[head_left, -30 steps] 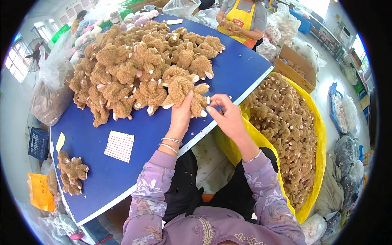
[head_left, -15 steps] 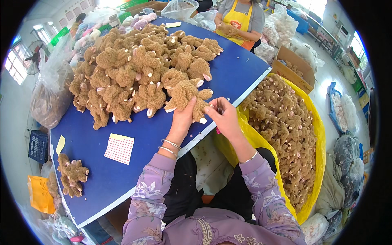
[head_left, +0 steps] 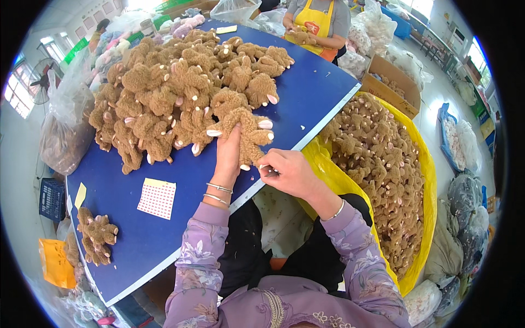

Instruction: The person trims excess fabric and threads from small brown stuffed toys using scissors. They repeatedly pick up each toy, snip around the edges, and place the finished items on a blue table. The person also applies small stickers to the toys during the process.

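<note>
My left hand (head_left: 229,150) is closed round a curly brown plush rabbit (head_left: 246,134) with pale ears and white paw tips. It holds the toy just above the table's near edge, at the front of the pile. My right hand (head_left: 287,172) is at the toy's lower limb, fingers bent and pressed together. Something small, thin and dark shows between those fingers; its kind I cannot make out. Behind the toy lies a heap of similar brown plush toys (head_left: 158,93). One more plush toy (head_left: 97,235) lies alone at the table's left end.
The blue table (head_left: 219,186) bears a sheet of red-marked stickers (head_left: 157,198). Right of me stands a yellow sack (head_left: 432,218) full of brown plush toys. Beyond it is a cardboard box (head_left: 407,104). Across the table a person in a yellow apron (head_left: 313,23) handles a brown piece.
The plush rabbit has turned in my left hand and come slightly left, its limbs now spread. My right hand has moved left and down, fingers curled tighter by its lower limb.
</note>
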Demonstrator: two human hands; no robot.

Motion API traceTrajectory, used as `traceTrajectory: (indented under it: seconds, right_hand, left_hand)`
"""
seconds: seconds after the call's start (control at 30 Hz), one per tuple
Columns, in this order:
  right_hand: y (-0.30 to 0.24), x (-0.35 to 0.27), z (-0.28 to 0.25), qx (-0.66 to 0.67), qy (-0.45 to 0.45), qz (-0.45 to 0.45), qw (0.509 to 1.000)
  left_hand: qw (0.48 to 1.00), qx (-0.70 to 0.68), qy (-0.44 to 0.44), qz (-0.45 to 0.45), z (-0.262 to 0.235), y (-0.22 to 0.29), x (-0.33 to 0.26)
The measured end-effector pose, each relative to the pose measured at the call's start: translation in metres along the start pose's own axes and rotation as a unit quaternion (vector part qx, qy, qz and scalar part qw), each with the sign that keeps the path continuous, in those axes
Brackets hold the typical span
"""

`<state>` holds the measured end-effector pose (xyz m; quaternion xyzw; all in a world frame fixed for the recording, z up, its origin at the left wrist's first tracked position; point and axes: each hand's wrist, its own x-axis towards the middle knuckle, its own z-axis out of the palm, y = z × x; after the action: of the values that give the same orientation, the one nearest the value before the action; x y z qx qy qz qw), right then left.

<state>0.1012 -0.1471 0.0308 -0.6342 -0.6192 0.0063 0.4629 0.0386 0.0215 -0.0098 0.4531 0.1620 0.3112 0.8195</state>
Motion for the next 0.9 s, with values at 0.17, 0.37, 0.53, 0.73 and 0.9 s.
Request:
traceTrajectory:
  seconds: [0.17,0.37,0.53,0.73,0.9]
  right_hand:
    - [0.015,-0.003,-0.016,0.153,0.079,0.226,0.959]
    - [0.045,0.002,-0.026,0.207,0.164,0.259,0.929]
    - [0.052,0.005,-0.021,0.242,0.065,0.295,0.922]
    - [0.041,0.008,-0.019,0.400,0.160,0.297,0.852]
    - [0.045,0.005,-0.019,0.389,0.166,0.306,0.853]
  left_hand:
    - [1.000,0.007,-0.007,0.006,0.007,-0.003,-0.005]
    - [0.988,0.101,-0.084,-0.084,0.030,-0.005,-0.022]
    - [0.969,0.128,-0.202,-0.062,0.026,-0.008,-0.028]
    - [0.955,0.099,-0.257,-0.111,0.027,0.000,-0.032]
    - [0.958,0.051,-0.261,-0.108,0.030,-0.001,-0.033]
